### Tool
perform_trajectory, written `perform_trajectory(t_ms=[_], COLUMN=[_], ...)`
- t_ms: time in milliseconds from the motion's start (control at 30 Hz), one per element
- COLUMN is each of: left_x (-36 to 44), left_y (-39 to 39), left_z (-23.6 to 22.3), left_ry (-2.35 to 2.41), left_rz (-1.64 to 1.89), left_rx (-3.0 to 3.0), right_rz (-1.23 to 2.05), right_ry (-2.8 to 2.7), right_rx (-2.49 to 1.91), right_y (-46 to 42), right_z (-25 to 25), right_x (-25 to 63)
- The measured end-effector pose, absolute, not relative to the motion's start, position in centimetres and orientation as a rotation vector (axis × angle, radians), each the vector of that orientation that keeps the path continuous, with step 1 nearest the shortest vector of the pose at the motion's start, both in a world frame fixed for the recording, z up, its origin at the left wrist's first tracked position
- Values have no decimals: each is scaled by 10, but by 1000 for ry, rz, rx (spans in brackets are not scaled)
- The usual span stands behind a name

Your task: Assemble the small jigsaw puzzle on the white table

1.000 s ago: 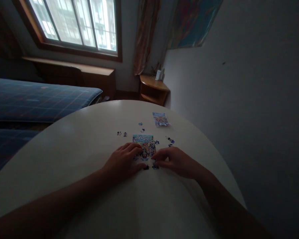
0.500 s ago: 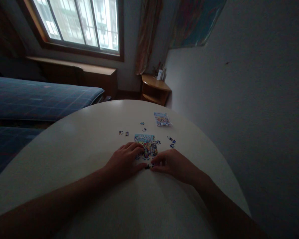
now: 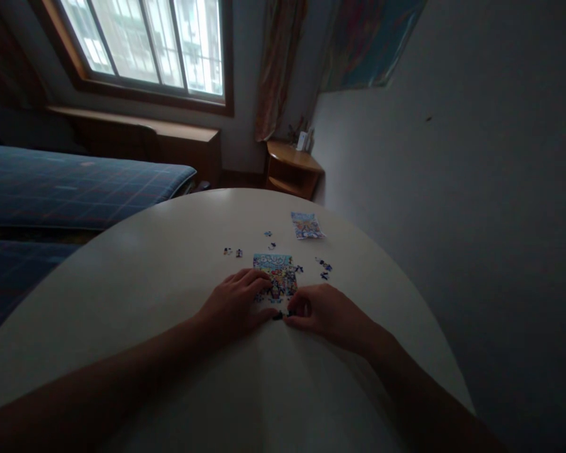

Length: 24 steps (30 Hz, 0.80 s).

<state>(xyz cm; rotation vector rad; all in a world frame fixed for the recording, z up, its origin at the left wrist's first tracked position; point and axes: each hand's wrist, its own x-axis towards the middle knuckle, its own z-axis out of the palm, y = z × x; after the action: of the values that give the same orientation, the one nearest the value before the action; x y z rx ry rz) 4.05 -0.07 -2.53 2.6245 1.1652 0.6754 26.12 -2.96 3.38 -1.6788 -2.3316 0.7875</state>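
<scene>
A partly joined jigsaw puzzle with a crowded, colourful picture lies flat on the white table. My left hand is open, its fingers resting over the puzzle's left side and its thumb stretched along the near edge. By that thumb tip is a dark puzzle piece. Just below the puzzle's near right corner, my right hand pinches a small puzzle piece between thumb and fingers, which partly hide it. Another loose piece sits against the puzzle's right edge.
Several loose pieces lie to the right on the round table. Two more are at the left, and two beyond the puzzle. A printed packet lies farther back. A wall runs close along the right.
My right hand's fingers have curled in a little more around the small piece. My left hand stays in place on the puzzle.
</scene>
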Motion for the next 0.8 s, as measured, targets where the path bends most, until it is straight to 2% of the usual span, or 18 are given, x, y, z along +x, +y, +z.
perform_trajectory(t_ms=[267,467,800], left_x=[40,40,41], left_y=[1,0,0], left_z=[-30,-28,-28], left_ry=[1180,1175,1171], left_rz=[700,690,713], left_rx=[2617,2621,2622], right_rz=[802,689,658], right_ry=[-2350,-2467,-2486], right_rx=[-1697,-1473,-1428], right_y=[-30,-32,-30], right_z=[36,32,27], right_x=[263,267,265])
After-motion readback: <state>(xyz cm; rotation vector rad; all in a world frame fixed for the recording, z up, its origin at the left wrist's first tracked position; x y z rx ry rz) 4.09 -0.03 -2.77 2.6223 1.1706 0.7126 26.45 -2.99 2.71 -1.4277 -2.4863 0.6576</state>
